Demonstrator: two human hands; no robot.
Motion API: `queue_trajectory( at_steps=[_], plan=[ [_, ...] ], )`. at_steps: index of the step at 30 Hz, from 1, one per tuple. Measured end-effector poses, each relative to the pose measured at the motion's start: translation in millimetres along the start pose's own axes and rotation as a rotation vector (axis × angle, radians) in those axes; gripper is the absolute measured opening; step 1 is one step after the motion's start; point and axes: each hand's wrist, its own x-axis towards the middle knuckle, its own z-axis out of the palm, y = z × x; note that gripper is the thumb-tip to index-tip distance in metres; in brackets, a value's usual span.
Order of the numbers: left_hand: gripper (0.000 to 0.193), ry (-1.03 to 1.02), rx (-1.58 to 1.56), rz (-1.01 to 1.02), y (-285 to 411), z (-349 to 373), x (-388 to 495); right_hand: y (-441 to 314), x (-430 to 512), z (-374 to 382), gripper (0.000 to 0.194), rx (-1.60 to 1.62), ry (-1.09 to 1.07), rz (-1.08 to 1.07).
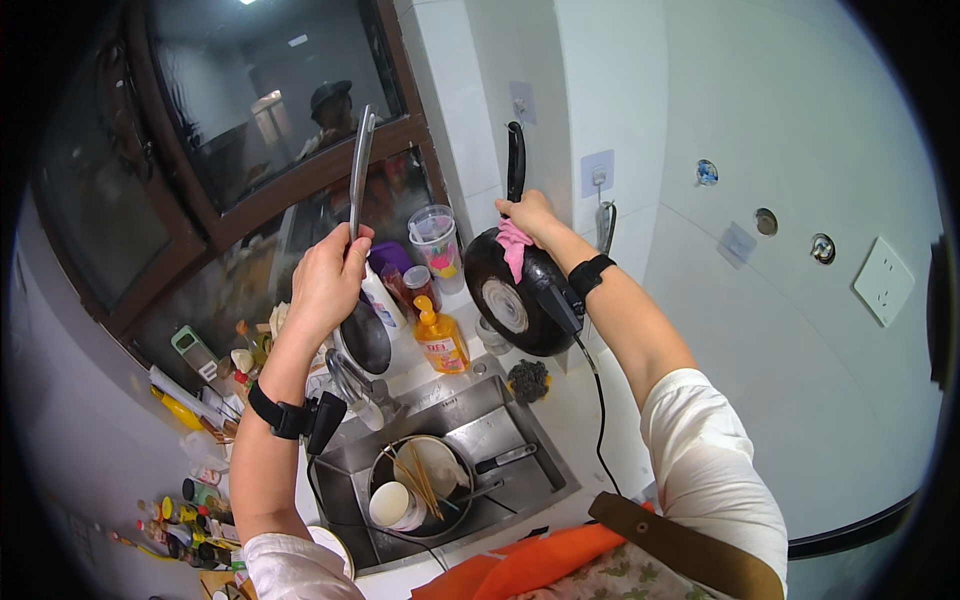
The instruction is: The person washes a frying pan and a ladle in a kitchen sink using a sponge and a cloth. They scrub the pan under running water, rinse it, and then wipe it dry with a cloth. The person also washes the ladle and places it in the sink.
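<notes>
My left hand [328, 274] grips the metal handle [362, 172] of a ladle or small pan, raised upright; a dark round bowl-like part [365, 337] shows below, partly behind my wrist. My right hand [529, 217] is at the lower end of the black handle of a frying pan [504, 306], whose underside faces me, with a pink cloth [514, 244] under the hand on the pan. The handle's top is at a wall hook [519, 106]; whether it hangs there cannot be told.
The steel sink [517, 442] holds a pot [466, 517] with a white cup, bowl and chopsticks. An orange soap bottle [442, 345], faucet [364, 409] and steel scrubber [529, 380] are near its back edge. Bottles crowd the left counter. Cables run from both wrist straps.
</notes>
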Motion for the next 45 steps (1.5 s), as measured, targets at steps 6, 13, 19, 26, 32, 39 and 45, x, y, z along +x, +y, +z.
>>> queue_trajectory(
  at_steps=[6, 13, 19, 26, 32, 39, 45],
  plan=[
    [0.022, -0.094, -0.254, 0.045, -10, 7, -7, -1, -3, -3, 0.056, -0.181, 0.006, 0.087],
    [0.020, -0.226, -0.585, -0.084, -21, -2, -21, -8, -15, -1, 0.054, -0.283, 0.108, 0.115],
    [0.021, -0.196, -0.666, -0.237, -35, -17, -42, 5, -23, 0, 0.051, -0.213, 0.150, 0.007],
    [0.022, -0.126, -0.852, -0.324, -59, -53, -83, 30, -74, -13, 0.046, 0.234, 0.252, -0.101],
    [0.023, -0.095, -0.910, -0.361, -76, -98, -153, 9, -189, 7, 0.023, 0.540, -0.241, -0.042],
    [0.023, 0.098, -1.028, -0.446, -113, -156, -297, -58, -354, 86, 0.024, 0.532, -0.823, -0.045],
    [0.022, 0.179, -0.976, -0.602, -124, -189, -416, -132, -469, 141, 0.022, 0.272, -1.037, -0.450]
  ],
)
